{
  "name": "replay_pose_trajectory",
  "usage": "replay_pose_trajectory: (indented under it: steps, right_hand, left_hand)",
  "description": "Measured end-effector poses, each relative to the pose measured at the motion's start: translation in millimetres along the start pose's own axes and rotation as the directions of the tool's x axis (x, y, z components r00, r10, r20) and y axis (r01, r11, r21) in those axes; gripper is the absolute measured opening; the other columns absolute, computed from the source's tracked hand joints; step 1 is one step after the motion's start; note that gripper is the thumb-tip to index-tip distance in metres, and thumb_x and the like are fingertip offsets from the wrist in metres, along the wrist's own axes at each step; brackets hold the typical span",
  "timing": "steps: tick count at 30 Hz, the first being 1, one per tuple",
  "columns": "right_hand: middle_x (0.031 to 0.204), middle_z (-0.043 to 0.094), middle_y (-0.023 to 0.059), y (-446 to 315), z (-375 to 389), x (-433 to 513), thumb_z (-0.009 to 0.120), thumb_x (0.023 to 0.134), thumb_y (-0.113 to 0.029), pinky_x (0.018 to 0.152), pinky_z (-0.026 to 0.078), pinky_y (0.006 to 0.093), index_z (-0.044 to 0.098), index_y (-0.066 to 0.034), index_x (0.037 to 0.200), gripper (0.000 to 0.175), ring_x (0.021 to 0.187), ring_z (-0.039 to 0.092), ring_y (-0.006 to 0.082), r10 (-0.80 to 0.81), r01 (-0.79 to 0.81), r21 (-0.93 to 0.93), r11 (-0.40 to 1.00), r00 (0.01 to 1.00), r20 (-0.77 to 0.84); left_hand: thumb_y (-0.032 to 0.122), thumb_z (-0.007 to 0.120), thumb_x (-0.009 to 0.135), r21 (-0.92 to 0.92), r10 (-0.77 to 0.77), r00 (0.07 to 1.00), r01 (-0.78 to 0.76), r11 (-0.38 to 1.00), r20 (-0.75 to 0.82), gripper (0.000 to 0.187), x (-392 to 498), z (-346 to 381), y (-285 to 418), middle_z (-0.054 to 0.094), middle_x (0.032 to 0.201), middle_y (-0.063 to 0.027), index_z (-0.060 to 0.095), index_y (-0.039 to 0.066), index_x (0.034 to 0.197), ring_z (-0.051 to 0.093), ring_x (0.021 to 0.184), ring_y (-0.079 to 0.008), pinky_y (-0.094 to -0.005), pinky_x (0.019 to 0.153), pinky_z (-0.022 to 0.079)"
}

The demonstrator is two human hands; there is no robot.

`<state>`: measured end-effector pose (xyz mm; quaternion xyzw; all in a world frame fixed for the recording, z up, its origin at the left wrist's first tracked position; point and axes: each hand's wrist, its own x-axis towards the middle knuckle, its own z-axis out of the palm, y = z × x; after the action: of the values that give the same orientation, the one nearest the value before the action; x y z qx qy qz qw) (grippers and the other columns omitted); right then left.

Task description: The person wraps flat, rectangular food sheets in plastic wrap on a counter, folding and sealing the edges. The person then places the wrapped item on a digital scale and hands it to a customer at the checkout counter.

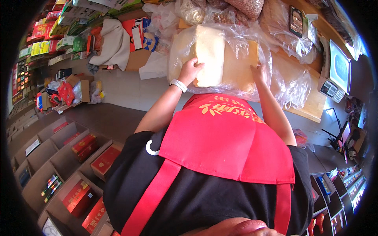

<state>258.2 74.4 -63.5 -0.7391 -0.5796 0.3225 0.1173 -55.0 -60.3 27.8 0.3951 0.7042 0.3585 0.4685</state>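
Two pale yellow slabs, which look like sponge cake, lie side by side in a large clear plastic bag in front of me. My left hand [191, 70], with a white wristband below it, grips the near left edge of the left slab [210, 56]. At the right edge of the right slab [239, 66] is my right hand [258, 73], its fingers bent around the slab's side or the plastic there. The clear plastic bag [181, 44] spreads out around both slabs, and its near edge touches my red apron [230, 141].
Beyond the slabs lie bags of nuts [246, 8]. A phone [296, 21] rests on plastic bags at the right, near a scale with a screen [339, 65]. A beige cloth [113, 44] and red packets lie left. Shelf compartments with red boxes [77, 196] stand behind me.
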Motion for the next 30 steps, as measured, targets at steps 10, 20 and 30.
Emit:
replay_pose_trajectory:
  steps: [10, 20, 30]
  right_hand:
    - [0.091, 0.068, 0.0142, -114.9, -6.9, -77.0, 0.068, 0.087, -0.036, 0.076, 0.052, 0.0357, 0.061, 0.0010, 0.105, 0.042, 0.084, 0.066, 0.0242, -0.291, 0.091, 0.470, 0.878, 0.881, 0.374]
    - [0.090, 0.068, 0.0195, -131.8, -36.6, -81.4, 0.049, 0.095, -0.035, 0.075, 0.050, 0.0515, 0.062, -0.0150, 0.103, 0.025, 0.085, 0.065, 0.0404, -0.441, 0.511, -0.170, 0.843, 0.836, 0.326]
    - [0.074, 0.066, 0.0151, 11.1, -7.8, -21.3, 0.063, 0.086, -0.033, 0.066, 0.049, 0.0420, 0.068, -0.0026, 0.098, 0.034, 0.069, 0.063, 0.0282, 0.098, -0.141, 0.142, 0.980, 0.956, 0.277]
  left_hand:
    - [0.010, 0.060, 0.089, 0.264, 0.385, 0.917, -0.398, 0.879, 0.103, 0.019, -13.3, 58.9, 60.5, 0.062, 0.094, -0.0202, 0.065, 0.000, 0.104, 0.062, 0.088, -0.0346, -0.0407, 0.077, 0.050]
    - [0.004, 0.060, 0.086, 0.184, 0.301, 0.953, -0.289, 0.940, -0.039, 0.020, -11.3, 31.5, 39.2, 0.069, 0.086, -0.0089, 0.071, 0.008, 0.102, 0.060, 0.067, -0.0156, -0.0286, 0.065, 0.048]
    - [0.001, 0.062, 0.084, -0.223, -0.070, 0.992, 0.045, 0.974, -0.106, 0.025, 3.8, -23.0, -41.5, 0.062, 0.080, 0.0016, 0.065, 0.001, 0.108, 0.055, 0.072, -0.0062, -0.0216, 0.070, 0.045]
